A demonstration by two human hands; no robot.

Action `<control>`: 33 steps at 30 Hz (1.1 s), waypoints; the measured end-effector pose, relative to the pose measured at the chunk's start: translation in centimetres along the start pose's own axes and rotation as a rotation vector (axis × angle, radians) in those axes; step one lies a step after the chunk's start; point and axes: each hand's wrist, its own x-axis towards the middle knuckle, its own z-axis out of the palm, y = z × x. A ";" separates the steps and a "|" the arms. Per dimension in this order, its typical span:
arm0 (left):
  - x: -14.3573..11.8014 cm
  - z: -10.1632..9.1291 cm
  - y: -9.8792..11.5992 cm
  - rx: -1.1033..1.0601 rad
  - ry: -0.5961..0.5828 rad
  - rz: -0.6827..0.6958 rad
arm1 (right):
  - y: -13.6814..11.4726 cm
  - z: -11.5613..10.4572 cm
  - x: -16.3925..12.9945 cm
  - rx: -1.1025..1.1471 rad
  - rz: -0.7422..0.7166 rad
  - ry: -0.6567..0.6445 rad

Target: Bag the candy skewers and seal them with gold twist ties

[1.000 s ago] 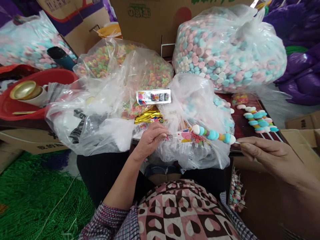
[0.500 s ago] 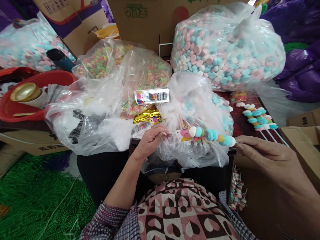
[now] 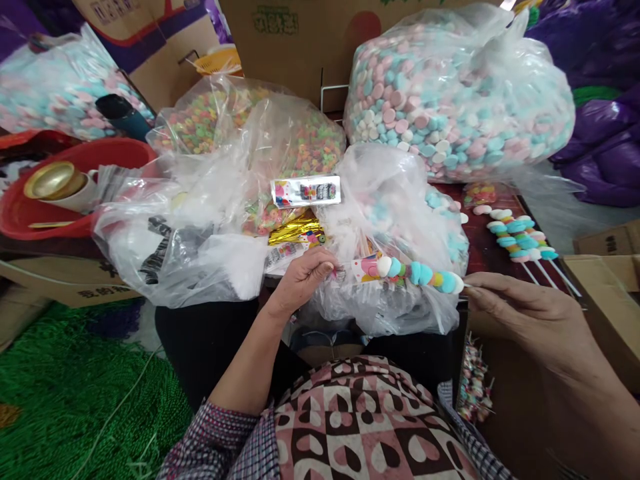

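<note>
My right hand [image 3: 520,310] pinches the stick of a candy skewer [image 3: 420,273] strung with white, blue, green and orange sweets, held level above my lap. My left hand [image 3: 303,277] grips the mouth of a narrow printed wrapper sleeve [image 3: 364,268] just left of the skewer's white tip. Both sit in front of a clear plastic bag [image 3: 395,200] of pastel sweets. Finished skewers [image 3: 520,240] lie on the dark table to the right.
A big bag of pink, blue and white candies [image 3: 460,93] stands behind, bags of multicoloured rings [image 3: 250,133] to the left. Gold twist ties [image 3: 295,230] and a wrapper pack [image 3: 306,192] lie centre. A red basin [image 3: 75,180] sits far left, cardboard boxes [image 3: 600,280] right.
The skewer has slid a little to the left, its white tip nearer the wrapper sleeve. My right hand followed it; my left hand stayed put.
</note>
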 end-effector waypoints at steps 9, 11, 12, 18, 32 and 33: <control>0.3 -0.2 -0.1 0.110 -0.106 0.034 | 0.7 -0.6 0.6 -0.100 -0.253 -0.080; 0.4 -0.2 0.0 0.139 -0.127 0.044 | 0.5 -0.7 0.7 -0.119 -0.308 -0.095; 0.4 -0.2 0.1 0.157 -0.136 0.047 | 0.5 -0.7 0.8 -0.130 -0.329 -0.105; 0.4 -0.2 0.5 0.293 -0.139 0.073 | 0.7 -0.2 0.4 -0.160 -0.266 -0.098; 0.3 -0.2 1.2 0.579 0.025 0.191 | 1.1 0.5 0.5 -0.176 -0.207 -0.132; 0.4 -0.2 1.3 0.568 0.020 0.195 | 1.1 0.6 0.4 -0.161 -0.190 -0.136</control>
